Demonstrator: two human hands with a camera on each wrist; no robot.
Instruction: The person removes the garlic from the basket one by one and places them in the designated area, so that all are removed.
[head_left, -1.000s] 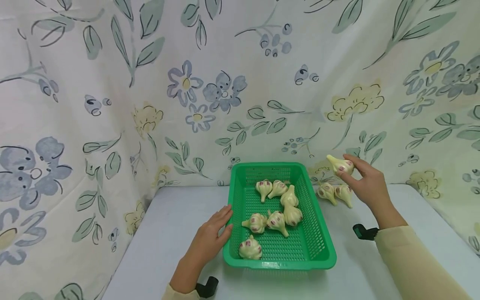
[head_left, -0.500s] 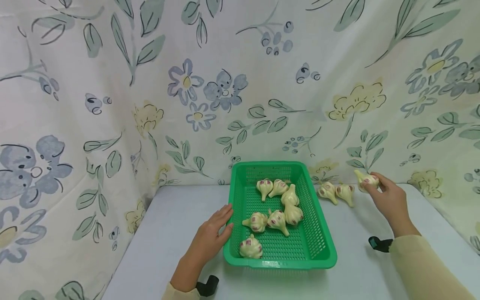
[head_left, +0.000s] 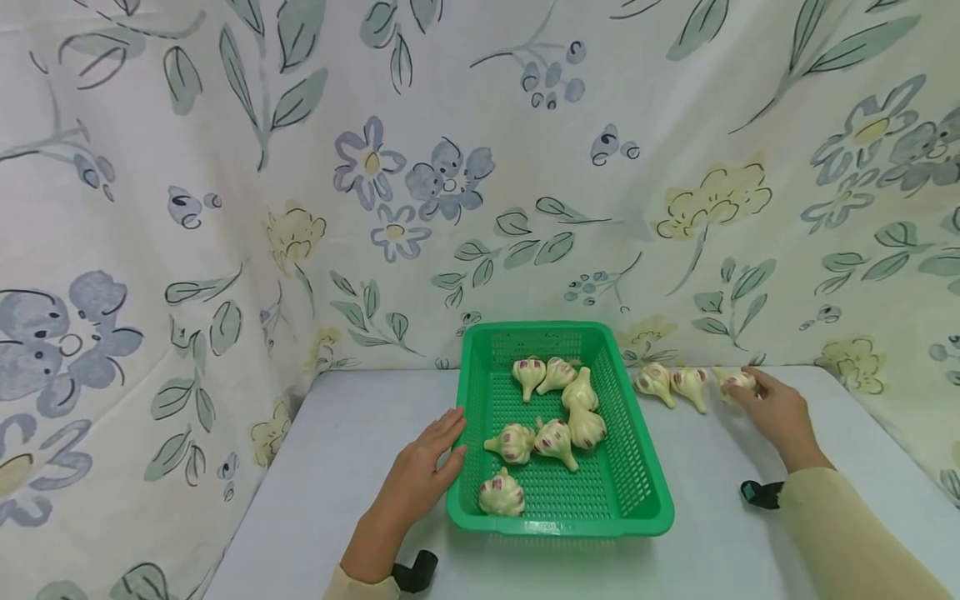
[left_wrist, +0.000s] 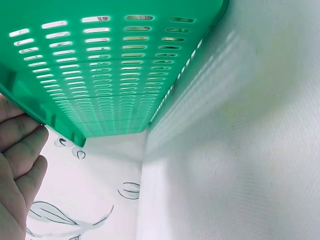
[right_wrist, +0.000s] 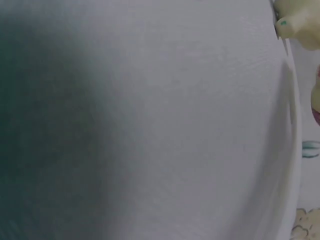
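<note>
R hand (head_left: 780,418) pinches a garlic bulb (head_left: 738,382) btwn thumb & fingers at the far right of the tbl (head_left: 360,442) (can't tell if it's touching down), just right of two loose bulbs (head_left: 689,387). L hand (head_left: 422,463), fingers nearly straight, only touches the green basket's (head_left: 562,527) left rim. Seven more bulbs (head_left: 555,443) lie inside; floral cloth (head_left: 450,275) behind.

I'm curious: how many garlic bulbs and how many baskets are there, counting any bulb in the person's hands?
Garlic bulbs: 10 visible (7 in the green basket, 2 on the table beside it, 1 in the right hand)
Baskets: 1
Total: 11
</note>
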